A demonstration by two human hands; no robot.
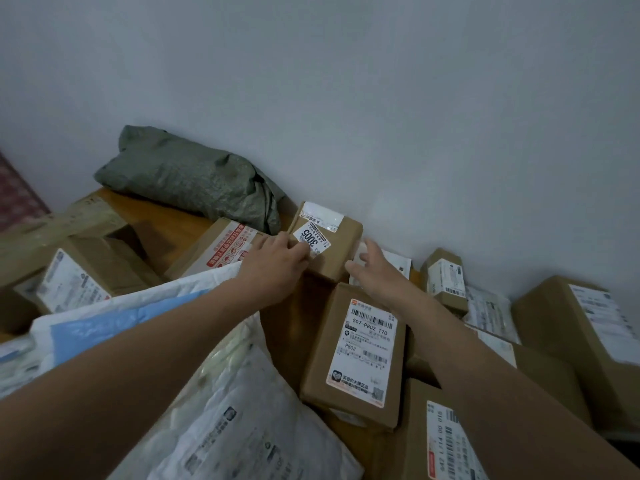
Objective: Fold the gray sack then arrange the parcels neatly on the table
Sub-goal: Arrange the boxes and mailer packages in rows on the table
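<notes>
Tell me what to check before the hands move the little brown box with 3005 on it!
1. left hand touching the small box: ok, its fingers lie on the box's left side.
2. right hand on the box: not ok, it is open beside it and seems apart.
3. Firm grip by the left hand: cannot tell.
4. gray sack out of the way: ok, bundled against the wall.
5. Bare table to set it on: ok, a patch shows in front of the sack.
</notes>
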